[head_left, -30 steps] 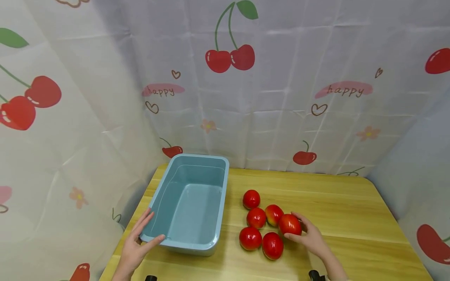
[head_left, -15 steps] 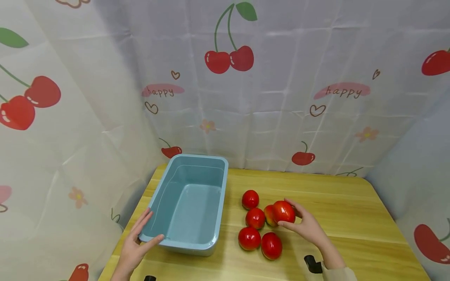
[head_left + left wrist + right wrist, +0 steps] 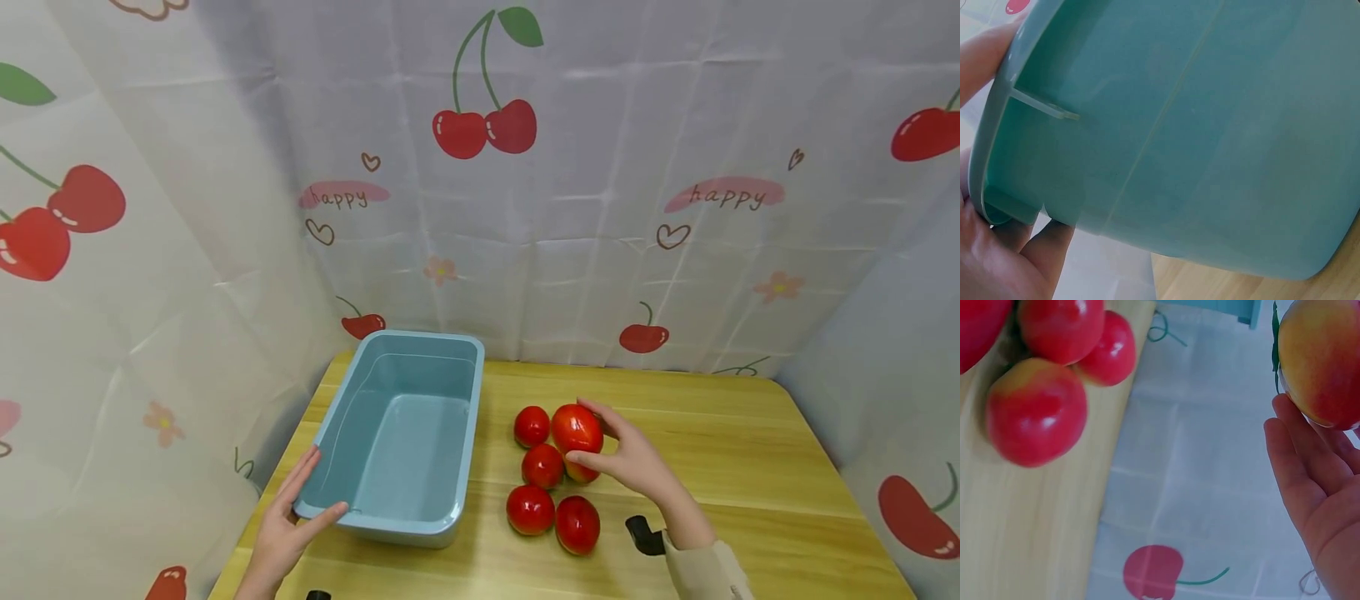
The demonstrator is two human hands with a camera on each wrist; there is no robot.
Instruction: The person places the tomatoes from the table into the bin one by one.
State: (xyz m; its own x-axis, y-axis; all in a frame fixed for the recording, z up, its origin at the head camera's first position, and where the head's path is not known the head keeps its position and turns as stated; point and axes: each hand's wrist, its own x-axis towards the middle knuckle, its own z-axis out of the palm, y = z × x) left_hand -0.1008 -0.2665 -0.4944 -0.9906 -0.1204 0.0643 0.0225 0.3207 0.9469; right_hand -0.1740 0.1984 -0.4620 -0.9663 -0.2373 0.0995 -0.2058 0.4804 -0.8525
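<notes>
A light-blue plastic bin stands at the left of the table. My left hand grips its near left corner, with fingers curled at the rim in the left wrist view. My right hand holds a shiny red-and-yellow fruit between thumb and fingers, above the tabletop. A thin green leaf shows along that fruit's side in the right wrist view. Behind it, another red-and-yellow fruit is partly hidden. Several red fruits lie loose between the bin and my right hand.
The wooden table has a back edge meeting a white curtain printed with cherries. More curtain hangs along the left side. Black camera mounts show near my wrists.
My right hand has lifted the fruit and carried it left and farther back, over the one behind. The left hand keeps its hold on the bin, which stays put.
</notes>
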